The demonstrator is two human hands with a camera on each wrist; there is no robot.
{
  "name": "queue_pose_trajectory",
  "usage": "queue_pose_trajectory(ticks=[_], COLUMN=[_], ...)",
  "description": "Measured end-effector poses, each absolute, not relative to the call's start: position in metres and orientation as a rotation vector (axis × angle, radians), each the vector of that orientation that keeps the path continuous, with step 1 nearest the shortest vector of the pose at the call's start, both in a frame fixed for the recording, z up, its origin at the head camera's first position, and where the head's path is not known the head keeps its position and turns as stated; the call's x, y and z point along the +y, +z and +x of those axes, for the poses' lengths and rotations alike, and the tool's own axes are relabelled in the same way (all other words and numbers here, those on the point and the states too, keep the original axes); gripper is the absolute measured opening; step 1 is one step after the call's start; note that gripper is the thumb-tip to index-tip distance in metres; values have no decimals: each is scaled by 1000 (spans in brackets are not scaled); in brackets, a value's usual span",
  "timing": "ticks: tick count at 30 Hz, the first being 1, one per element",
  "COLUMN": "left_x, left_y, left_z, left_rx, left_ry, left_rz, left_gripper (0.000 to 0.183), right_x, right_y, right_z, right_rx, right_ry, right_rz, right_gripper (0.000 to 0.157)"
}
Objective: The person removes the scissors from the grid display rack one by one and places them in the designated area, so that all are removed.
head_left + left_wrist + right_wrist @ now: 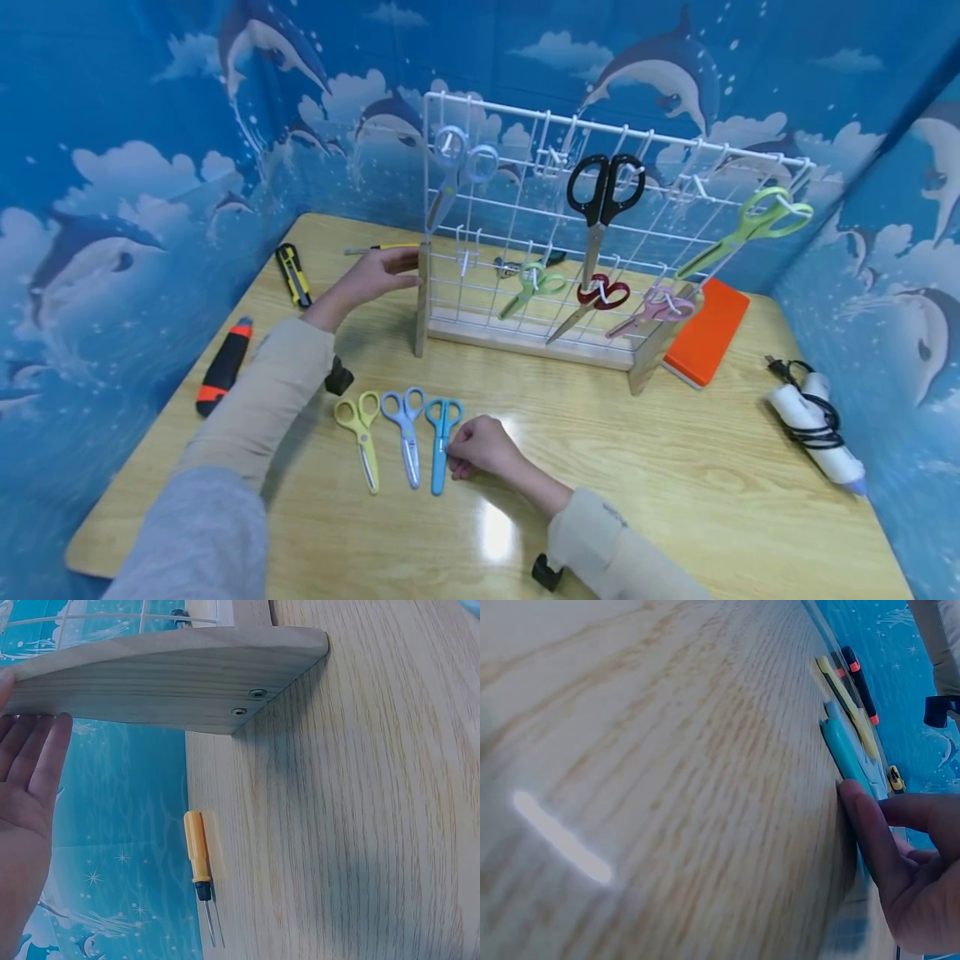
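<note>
My left hand (386, 271) holds the wooden side board (150, 682) of a white wire rack (525, 217), thumb on one side and fingers reaching to its back edge. On the table, my right hand (483, 446) pinches at the edge of a pair of blue scissors (438, 475) with thumb and fingertips. Their teal cover (844, 750) shows beyond the thumb. Beside them lie purple scissors (408, 437) and yellow scissors (363, 442) in a row. Black scissors (597, 200), red scissors (592, 300) and several others hang from the rack's hooks.
An orange-handled screwdriver (196, 847) lies behind the rack's left end. A yellow utility knife (292, 275) and a black-and-red tool (225, 367) lie at the left edge. An orange box (708, 333) and a white corded tool (813, 429) are on the right.
</note>
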State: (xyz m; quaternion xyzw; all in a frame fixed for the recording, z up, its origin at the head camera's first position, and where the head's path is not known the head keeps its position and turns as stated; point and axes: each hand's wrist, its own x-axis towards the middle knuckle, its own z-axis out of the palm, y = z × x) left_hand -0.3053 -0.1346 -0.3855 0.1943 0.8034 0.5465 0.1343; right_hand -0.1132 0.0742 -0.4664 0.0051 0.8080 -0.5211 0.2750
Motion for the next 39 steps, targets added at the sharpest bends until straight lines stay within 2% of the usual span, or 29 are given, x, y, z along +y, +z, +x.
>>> queue_pose_trajectory(ticks=[26,31,34,35,39], left_x=[-135,-134,-133,-133,-135], left_y=[-388,-388,-387,-387,-386], left_z=[-304,-306,-306,-306,-305], left_rx=[2340,2333,2330,2330,2329], left_ry=[1580,1566,1556,1556,1565], left_rz=[566,526,504,505,515], left_gripper=[63,63,64,65,65], right_x=[82,101,123,139,170], right_y=[-461,-420,-386,-394,-351], right_z=[-109,-119,-131,-144,-162], right_rx=[2136,2114,2171,2184,2324], right_ry=[-1438,-1522,-1630,-1709,-2034], right_rz=[-55,-113,-195,-259,-347], right_gripper=[15,18,27,28,26])
